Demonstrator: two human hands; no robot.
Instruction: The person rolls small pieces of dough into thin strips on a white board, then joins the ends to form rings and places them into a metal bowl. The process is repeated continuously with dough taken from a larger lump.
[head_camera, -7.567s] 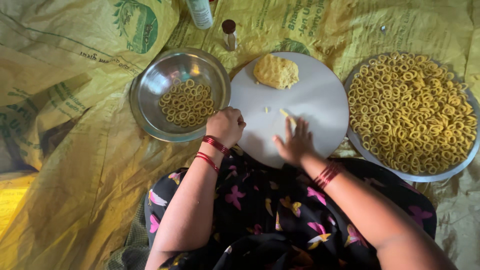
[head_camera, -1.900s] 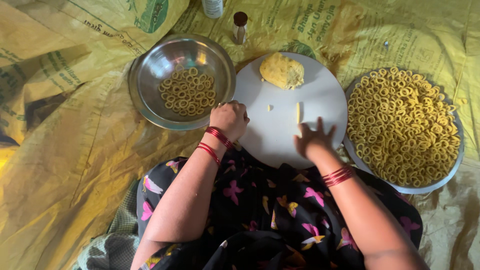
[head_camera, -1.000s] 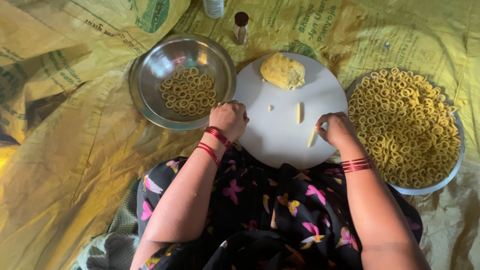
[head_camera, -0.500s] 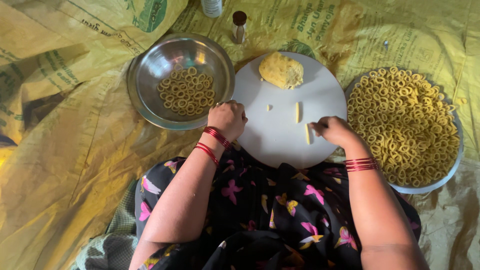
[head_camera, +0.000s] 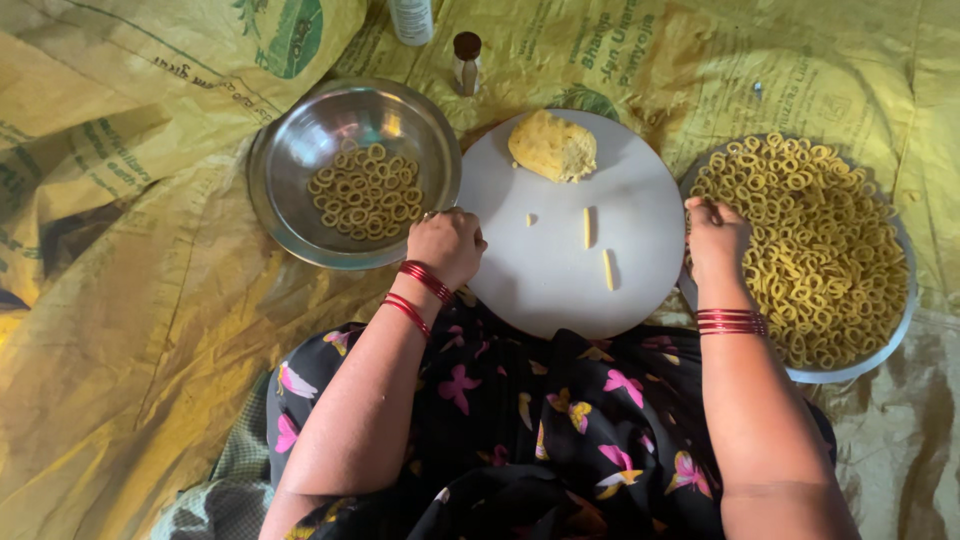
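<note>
My left hand (head_camera: 445, 245) is curled into a fist and rests on the near left edge of a round white board (head_camera: 560, 295). On the board lie a lump of yellow dough (head_camera: 552, 147), two short dough sticks (head_camera: 587, 227) (head_camera: 607, 268) and a small crumb. My right hand (head_camera: 715, 238), fingers curled downward, sits over the left edge of a large plate (head_camera: 850, 370) heaped with yellow dough rings (head_camera: 820, 240). Whether its fingers hold anything is hidden.
A steel bowl (head_camera: 290, 215) with several dough rings (head_camera: 365, 190) stands left of the board. A small brown-capped bottle (head_camera: 466, 60) and a white container (head_camera: 411, 18) stand behind it. Yellow woven sacks (head_camera: 130, 330) cover the floor. My patterned dark dress fills the foreground.
My right hand has moved from the dough stick on the board rightward onto the edge of the ring plate. The left fist has stayed put.
</note>
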